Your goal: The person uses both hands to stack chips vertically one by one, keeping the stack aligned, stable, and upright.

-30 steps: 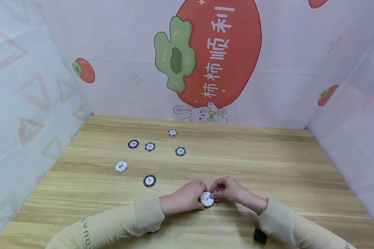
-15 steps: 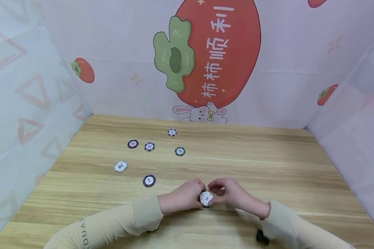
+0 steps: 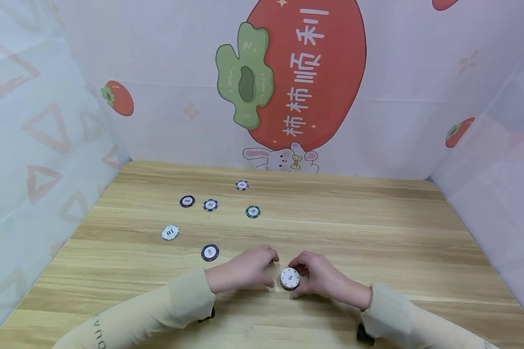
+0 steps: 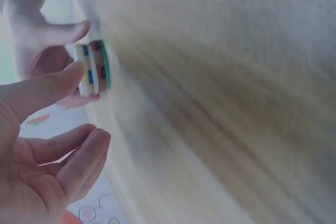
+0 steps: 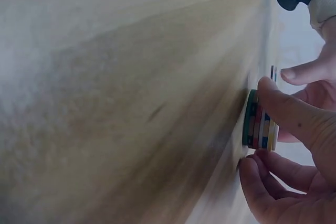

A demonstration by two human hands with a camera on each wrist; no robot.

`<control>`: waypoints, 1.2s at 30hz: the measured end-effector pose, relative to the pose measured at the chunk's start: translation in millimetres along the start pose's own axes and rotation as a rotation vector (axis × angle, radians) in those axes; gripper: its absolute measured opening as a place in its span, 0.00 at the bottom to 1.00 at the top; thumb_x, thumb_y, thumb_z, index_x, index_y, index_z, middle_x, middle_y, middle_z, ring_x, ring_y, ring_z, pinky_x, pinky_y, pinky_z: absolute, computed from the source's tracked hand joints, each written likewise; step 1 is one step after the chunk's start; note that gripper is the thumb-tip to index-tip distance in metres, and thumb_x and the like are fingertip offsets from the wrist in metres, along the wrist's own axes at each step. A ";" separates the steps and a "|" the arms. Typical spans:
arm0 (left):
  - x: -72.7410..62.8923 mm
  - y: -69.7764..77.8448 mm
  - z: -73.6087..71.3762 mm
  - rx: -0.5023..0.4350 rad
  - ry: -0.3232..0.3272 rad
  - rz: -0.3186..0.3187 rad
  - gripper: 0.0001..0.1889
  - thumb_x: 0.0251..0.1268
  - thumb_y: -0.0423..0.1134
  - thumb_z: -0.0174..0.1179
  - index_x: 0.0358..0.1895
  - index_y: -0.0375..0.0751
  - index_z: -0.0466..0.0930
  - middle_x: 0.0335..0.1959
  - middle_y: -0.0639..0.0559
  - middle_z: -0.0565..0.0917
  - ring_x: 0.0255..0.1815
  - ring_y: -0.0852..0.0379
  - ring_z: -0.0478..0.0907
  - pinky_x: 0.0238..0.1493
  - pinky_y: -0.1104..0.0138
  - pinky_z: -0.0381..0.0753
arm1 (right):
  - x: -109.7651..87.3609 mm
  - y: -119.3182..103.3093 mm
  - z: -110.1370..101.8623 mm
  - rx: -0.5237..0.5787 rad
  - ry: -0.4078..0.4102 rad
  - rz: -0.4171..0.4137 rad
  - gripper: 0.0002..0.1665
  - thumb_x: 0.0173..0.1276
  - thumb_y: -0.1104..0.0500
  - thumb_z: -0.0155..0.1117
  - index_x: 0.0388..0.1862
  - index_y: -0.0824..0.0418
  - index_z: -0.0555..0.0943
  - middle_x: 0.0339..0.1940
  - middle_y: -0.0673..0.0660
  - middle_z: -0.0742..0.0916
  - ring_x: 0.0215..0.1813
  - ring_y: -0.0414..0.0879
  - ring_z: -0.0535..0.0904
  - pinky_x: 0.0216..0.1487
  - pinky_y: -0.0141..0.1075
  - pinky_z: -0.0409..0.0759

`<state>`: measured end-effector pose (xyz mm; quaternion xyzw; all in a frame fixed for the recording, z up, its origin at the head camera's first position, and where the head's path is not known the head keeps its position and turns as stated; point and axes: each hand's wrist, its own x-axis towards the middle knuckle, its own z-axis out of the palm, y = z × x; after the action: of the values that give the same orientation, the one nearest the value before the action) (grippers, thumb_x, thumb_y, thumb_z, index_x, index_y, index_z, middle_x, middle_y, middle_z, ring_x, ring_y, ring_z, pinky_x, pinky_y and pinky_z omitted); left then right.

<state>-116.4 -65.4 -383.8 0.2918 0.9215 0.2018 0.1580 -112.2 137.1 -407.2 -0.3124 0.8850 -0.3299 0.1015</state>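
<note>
Your right hand (image 3: 323,277) was curled round the white-topped stack of round, multicoloured, plastic-looking chips (image 3: 290,278) on the light-brown wood-grain counter (image 3: 375,232), probably to keep its edges aligned; your left hand (image 3: 246,267), loosely spread, held nothing just left of the stack.

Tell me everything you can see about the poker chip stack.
The poker chip stack is a short, upright pile on the wooden table. Its white top chip shows a dark 5 and dark dots near the rim. Below, edges show yellow, white, blue and red, above a green chip at the bottom; the count is unclear. It looks plastic. The right hand curls round its right side; the left hand is apart.
</note>
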 end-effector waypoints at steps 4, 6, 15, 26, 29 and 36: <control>-2.9 -6.1 -7.2 -0.027 -0.006 -0.004 0.22 0.44 0.41 0.70 0.45 0.37 0.77 0.36 0.52 0.77 0.36 0.60 0.73 0.40 0.69 0.74 | 1.8 -0.7 1.5 -0.030 -0.003 0.004 0.28 0.34 0.56 0.80 0.36 0.62 0.80 0.32 0.47 0.78 0.34 0.37 0.73 0.37 0.29 0.74; -5.1 -9.8 -10.4 -0.052 -0.001 -0.005 0.22 0.44 0.40 0.70 0.45 0.37 0.77 0.35 0.52 0.77 0.36 0.59 0.73 0.39 0.68 0.74 | 2.7 -1.4 2.5 -0.043 -0.004 0.006 0.27 0.34 0.57 0.80 0.36 0.61 0.80 0.32 0.47 0.78 0.35 0.38 0.73 0.37 0.29 0.73; -16.7 -29.2 -27.6 -0.107 0.039 -0.033 0.22 0.45 0.36 0.69 0.46 0.33 0.77 0.39 0.46 0.80 0.41 0.52 0.76 0.44 0.60 0.75 | 3.3 -2.6 5.0 -0.067 0.003 -0.001 0.25 0.35 0.58 0.79 0.35 0.59 0.80 0.32 0.46 0.78 0.35 0.37 0.71 0.37 0.29 0.71; -35.3 -59.9 -45.9 0.084 0.065 0.033 0.22 0.46 0.37 0.68 0.47 0.33 0.77 0.44 0.46 0.78 0.46 0.49 0.75 0.48 0.58 0.74 | 3.8 -3.1 4.5 -0.059 -0.007 0.000 0.24 0.36 0.58 0.79 0.34 0.60 0.80 0.31 0.46 0.77 0.34 0.37 0.70 0.35 0.28 0.71; -40.3 -67.0 -48.1 0.127 0.057 0.014 0.21 0.46 0.37 0.68 0.46 0.34 0.77 0.43 0.46 0.78 0.46 0.50 0.75 0.47 0.59 0.74 | 3.7 -3.5 4.1 -0.051 -0.011 0.001 0.24 0.36 0.59 0.79 0.34 0.60 0.80 0.31 0.46 0.77 0.34 0.36 0.70 0.35 0.28 0.71; -49.3 -82.7 -48.9 0.173 0.055 -0.052 0.20 0.44 0.36 0.70 0.44 0.35 0.78 0.42 0.48 0.78 0.44 0.51 0.77 0.45 0.60 0.75 | 3.5 -3.8 3.4 -0.047 -0.012 0.004 0.24 0.36 0.59 0.79 0.35 0.61 0.80 0.31 0.47 0.77 0.34 0.36 0.71 0.35 0.28 0.72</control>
<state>-137.2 -170.6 -371.1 0.2749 0.9466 0.1254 0.1123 -111.8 130.9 -407.2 -0.3149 0.8926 -0.3068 0.1002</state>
